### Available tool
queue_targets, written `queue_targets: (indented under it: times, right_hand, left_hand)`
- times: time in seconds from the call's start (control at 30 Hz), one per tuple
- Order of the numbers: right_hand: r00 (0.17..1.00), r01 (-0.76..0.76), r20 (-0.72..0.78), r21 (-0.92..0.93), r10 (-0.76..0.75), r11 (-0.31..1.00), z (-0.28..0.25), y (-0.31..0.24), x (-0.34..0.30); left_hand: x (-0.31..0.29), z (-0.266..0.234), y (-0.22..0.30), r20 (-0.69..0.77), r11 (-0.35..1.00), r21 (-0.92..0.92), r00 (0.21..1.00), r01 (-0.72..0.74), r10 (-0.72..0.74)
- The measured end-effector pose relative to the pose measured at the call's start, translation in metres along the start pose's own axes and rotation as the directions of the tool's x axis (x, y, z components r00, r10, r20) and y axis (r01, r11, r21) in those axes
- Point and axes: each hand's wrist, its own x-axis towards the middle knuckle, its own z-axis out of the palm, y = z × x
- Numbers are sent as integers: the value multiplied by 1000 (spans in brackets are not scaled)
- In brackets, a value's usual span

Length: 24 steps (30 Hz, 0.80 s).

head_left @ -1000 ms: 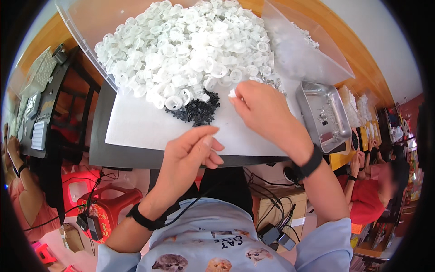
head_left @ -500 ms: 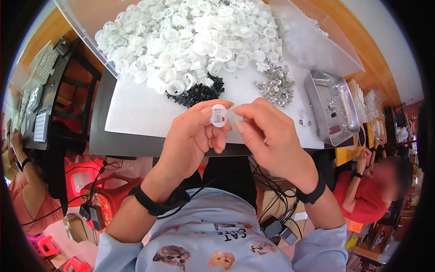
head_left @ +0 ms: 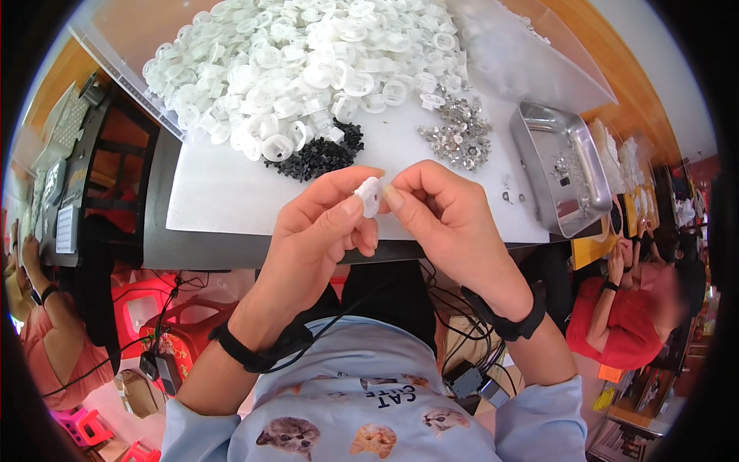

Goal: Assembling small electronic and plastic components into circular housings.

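Observation:
Between the thumb and fingers of my left hand [head_left: 319,223] is a small round white plastic part [head_left: 370,196], tilted, with a small dark spot on its face. My right hand [head_left: 446,212] is closed in a pinch right beside that part, its thumb and forefinger pressed together. Whatever sits between those fingertips is too small to make out. Beyond my hands lie a heap of small black pieces [head_left: 323,158] and a heap of small shiny metal pieces [head_left: 459,138].
A large mound of white plastic parts [head_left: 308,69] spills from a clear bin [head_left: 123,77] onto a white sheet [head_left: 208,189]. At right stands a metal tray [head_left: 531,165] with small pieces inside. Cables [head_left: 462,339] hang below the table. Other people sit left and right.
My left hand has turned the white part so its face is more edge-on. My right fingertips have closed together and come nearer to it. The view has shifted slightly.

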Motion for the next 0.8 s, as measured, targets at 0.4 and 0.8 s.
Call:
queue_targets:
  times: [0.4, 0.8]
  right_hand:
    - [887, 415, 119, -628, -445, 659, 12, -1, -14]
    - [656, 319, 575, 375, -489, 870, -60, -120, -51]
  left_hand:
    - [-2, -2, -4, -13, 996, -89, 1000, -10, 9]
    - [3, 1, 2, -116, 998, 47, 993, 44, -38]
